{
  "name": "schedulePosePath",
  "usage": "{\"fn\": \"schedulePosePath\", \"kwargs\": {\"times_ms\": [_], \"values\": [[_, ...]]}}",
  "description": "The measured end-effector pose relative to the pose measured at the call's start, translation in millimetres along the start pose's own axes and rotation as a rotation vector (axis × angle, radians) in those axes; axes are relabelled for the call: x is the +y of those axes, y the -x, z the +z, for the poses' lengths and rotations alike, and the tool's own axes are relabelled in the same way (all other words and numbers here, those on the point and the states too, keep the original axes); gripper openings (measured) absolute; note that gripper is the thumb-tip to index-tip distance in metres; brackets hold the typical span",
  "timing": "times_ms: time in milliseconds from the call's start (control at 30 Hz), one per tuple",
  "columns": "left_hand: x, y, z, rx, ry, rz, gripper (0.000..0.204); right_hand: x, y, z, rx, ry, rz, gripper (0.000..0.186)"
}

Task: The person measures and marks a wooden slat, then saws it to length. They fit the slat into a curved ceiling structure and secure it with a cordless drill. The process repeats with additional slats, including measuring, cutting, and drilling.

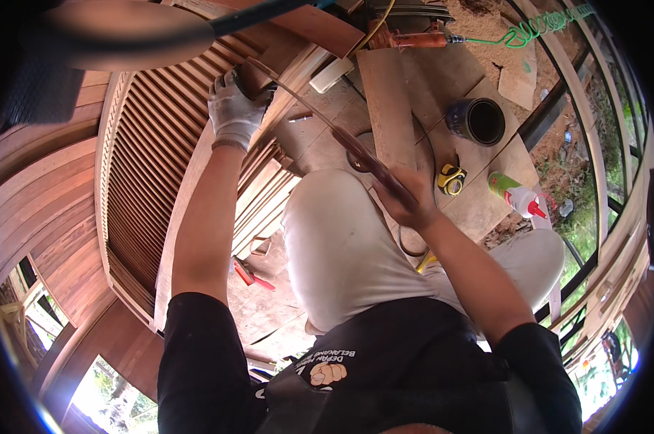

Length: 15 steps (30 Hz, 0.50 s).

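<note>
My right hand (406, 199), bare, is closed round the dark brown handle of a handsaw (374, 168). Its thin blade, seen nearly edge-on, slants up and left to the wood beside my left hand (236, 108). That hand wears a grey-white glove, and its fingers curl over a brown wooden piece (256, 78) at the edge of a slatted wooden panel (160, 141). Whether the saw teeth touch the wood cannot be made out. Below the left hand lies a stack of thin wooden strips (263, 192).
On the right are a dark can (479, 121), a yellow tape measure (451, 179) and a glue bottle (515, 195). A plank (386, 105) lies near an orange tool (414, 40) with a green coiled hose (529, 34). A red-handled tool (245, 273) rests left of my knee.
</note>
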State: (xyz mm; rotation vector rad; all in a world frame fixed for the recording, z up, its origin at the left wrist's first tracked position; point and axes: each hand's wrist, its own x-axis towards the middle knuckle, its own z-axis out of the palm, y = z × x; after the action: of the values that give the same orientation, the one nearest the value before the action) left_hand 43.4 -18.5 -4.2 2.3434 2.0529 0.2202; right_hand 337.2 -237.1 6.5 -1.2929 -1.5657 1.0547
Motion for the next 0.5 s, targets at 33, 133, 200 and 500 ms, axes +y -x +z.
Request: {"fn": "schedulePosePath", "kwargs": {"times_ms": [33, 133, 200, 500], "values": [[-1, 2, -1, 0.033, -0.014, 0.000, 0.081, -3, 15, -8, 0.009, 0.025, 0.006, 0.010], [-3, 8, -2, 0.089, -0.030, -0.008, 0.079, -20, 47, -23, 0.039, 0.045, 0.041, 0.007], [-3, 5, 4, 0.075, -0.018, -0.016, 0.081, -7, 24, -10, 0.017, 0.011, 0.039, 0.006], [10, 11, -9, -0.013, 0.034, -0.093, 0.090, -86, 3, -77, 0.342, 0.182, 0.055, 0.027]]}}
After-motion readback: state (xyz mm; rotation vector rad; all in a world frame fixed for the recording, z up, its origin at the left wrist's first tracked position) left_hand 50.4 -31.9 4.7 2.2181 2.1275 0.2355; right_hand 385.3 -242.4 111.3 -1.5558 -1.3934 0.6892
